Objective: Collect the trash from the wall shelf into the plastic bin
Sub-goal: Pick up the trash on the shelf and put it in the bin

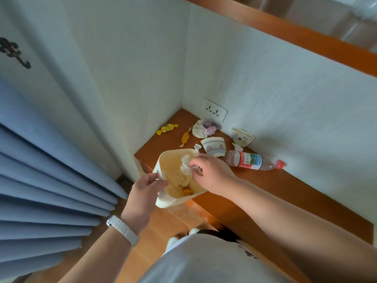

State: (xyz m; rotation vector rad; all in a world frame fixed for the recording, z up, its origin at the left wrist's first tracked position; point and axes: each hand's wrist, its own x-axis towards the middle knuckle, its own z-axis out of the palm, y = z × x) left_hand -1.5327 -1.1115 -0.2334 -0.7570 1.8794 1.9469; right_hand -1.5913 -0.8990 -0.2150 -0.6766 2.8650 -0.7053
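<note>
Now, at frame centre, the left hand pinches the plastic bin by its rim at the wall shelf edge while the right hand's grip, seemingly closed on a crumpled tissue, should open only once well inside the bin's mouth.

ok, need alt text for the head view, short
A person's right hand holds a crumpled white tissue over a cream plastic bin, which the left hand grips by its rim at a wooden wall shelf. On the shelf lie a plastic bottle, torn paper cups and two yellow candy wrappers.
</note>
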